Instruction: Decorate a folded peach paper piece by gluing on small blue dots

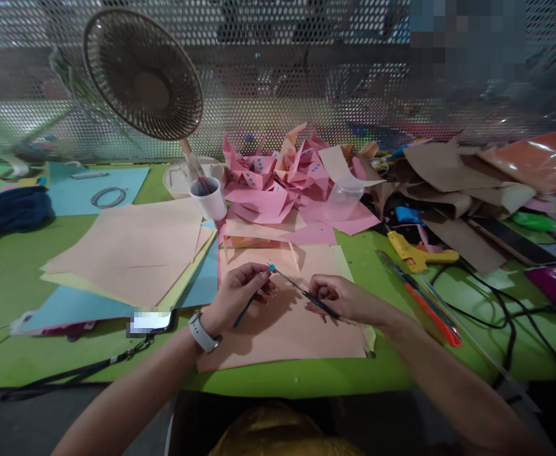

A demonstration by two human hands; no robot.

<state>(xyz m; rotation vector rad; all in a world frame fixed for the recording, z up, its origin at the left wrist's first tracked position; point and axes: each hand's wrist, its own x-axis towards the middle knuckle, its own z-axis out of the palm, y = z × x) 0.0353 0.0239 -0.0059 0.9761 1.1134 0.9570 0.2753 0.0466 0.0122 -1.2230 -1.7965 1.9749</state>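
My left hand (247, 286), wearing a pale wristwatch (204, 332), pinches a small bright blue piece (271, 268) between thumb and fingertips. A dark blue strip (244, 310) hangs below its fingers. In my right hand (330, 296) is a slim tool with a black handle (320, 305) and a thin metal shaft (287, 278). The shaft points up and left, its tip at or very near the blue piece; contact cannot be made out. Both hands are above a peach paper sheet (278, 335) on the green table (240, 383).
Left lie stacked paper sheets (130, 247) and a lit phone (149, 322). A fan (145, 76) stands behind a white cup (209, 201). Pink folded papers (259, 168) pile up at the back. To the right are a yellow glue gun (418, 253), an orange-handled cutter (434, 316) and black cables (508, 297).
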